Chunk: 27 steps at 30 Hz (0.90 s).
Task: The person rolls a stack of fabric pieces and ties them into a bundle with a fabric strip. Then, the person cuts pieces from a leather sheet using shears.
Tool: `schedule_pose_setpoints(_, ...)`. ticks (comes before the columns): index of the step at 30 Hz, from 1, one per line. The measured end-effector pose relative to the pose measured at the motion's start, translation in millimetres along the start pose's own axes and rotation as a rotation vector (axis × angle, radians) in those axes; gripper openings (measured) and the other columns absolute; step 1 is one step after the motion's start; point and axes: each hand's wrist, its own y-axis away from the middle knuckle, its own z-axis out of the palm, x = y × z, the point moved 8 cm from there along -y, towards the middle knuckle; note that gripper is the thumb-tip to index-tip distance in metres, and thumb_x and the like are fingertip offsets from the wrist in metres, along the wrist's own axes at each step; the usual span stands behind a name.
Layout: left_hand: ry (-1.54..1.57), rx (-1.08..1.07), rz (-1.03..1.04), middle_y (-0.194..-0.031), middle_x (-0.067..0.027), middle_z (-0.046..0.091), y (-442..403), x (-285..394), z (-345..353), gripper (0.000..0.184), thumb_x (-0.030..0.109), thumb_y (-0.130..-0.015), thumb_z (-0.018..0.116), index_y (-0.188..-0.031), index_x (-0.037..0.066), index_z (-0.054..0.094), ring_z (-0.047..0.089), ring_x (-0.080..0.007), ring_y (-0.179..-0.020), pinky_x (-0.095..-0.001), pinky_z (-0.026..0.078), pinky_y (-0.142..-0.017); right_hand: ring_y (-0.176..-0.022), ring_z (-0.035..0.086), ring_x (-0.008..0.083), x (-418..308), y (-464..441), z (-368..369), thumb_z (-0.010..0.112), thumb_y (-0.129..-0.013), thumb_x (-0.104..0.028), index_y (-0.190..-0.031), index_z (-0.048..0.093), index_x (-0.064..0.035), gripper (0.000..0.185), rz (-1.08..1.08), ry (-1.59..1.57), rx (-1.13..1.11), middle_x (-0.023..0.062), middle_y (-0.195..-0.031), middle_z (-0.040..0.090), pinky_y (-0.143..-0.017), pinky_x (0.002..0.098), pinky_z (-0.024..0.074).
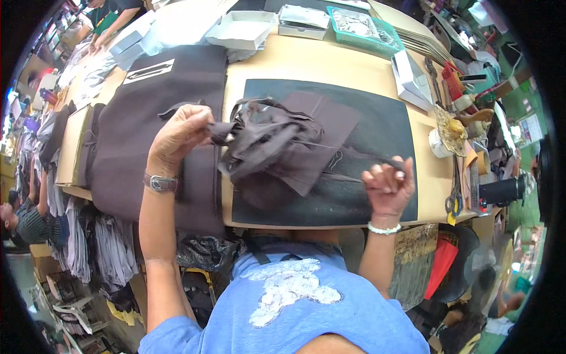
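Note:
A bundle of dark brown fabric strips (pixel 259 138) hangs over the black mat (pixel 377 133), partly blurred. My left hand (pixel 186 131), with a watch on its wrist, is closed on the bundle's left end. At the right side of the mat, my right hand (pixel 389 187) has its fingers curled round a thin dark strip that stretches from the bundle. Flat brown fabric pieces (pixel 330 127) lie on the mat under and beside the bundle. Left of the mat is a large stack of brown fabric (pixel 135 135), with a pale card (pixel 148 71) on top.
White boxes (pixel 242 29) and a green basket (pixel 389 40) line the back. On the right are a glue pot (pixel 439 143), scissors (pixel 454 200) and a black cylinder (pixel 501 190). Another person's arms (pixel 115 29) show at upper left; one more person (pixel 29 221) is at far left.

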Motion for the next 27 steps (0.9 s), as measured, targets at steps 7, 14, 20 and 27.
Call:
schedule_pose_setpoints(7,-0.083,-0.087,0.045,-0.070,0.0002,0.057,-6.4,17.1,43.5,0.020,0.009,-0.073,0.065,-0.089,-0.001,0.060,0.048,-0.0030,-0.057,-0.0163,0.040,-0.055,-0.043,0.038,0.0084,-18.9,-6.2,55.5,0.045,-0.092,-0.029,-0.121,0.044,0.0015,0.042,0.034,0.228,-0.372,-0.0043,-0.048,0.034,-0.048,0.0250,0.0333)
schedule_pose_setpoints(14,0.546,0.258,0.321,-0.066,0.0020,0.052,6.1,9.5,-61.3,0.011,0.012,-0.084,0.056,-0.093,0.006,0.057,0.048,-0.0093,-0.057,-0.0328,0.043,-0.074,-0.039,0.026,0.0029,-110.8,31.9,-18.1,0.041,-0.095,-0.024,-0.121,0.042,-0.0021,0.034,-0.198,0.692,0.366,-0.0049,-0.050,0.031,-0.037,0.0192,0.0219)
schedule_pose_setpoints(20,0.512,0.498,0.277,-0.074,-0.0013,0.056,48.2,11.7,-165.4,0.014,0.013,-0.087,0.053,-0.098,0.004,0.057,0.054,-0.0086,-0.064,-0.0285,0.047,-0.068,-0.042,0.025,-0.0010,-92.5,55.6,-40.6,0.054,-0.088,-0.017,-0.100,0.057,-0.0032,0.019,-0.181,1.171,0.557,-0.0092,-0.055,0.036,-0.037,0.0168,0.0168)
schedule_pose_setpoints(27,0.213,0.680,0.470,-0.089,-0.0065,0.064,95.0,117.2,-274.7,0.021,0.007,-0.083,0.057,-0.104,0.006,0.057,0.061,-0.0160,-0.081,-0.0310,0.047,-0.071,-0.047,0.028,-0.0007,-98.5,57.5,-36.4,0.055,-0.088,-0.018,-0.096,0.060,0.0000,0.021,-0.271,1.431,0.530,-0.0076,-0.058,0.038,-0.041,0.0164,0.0188)
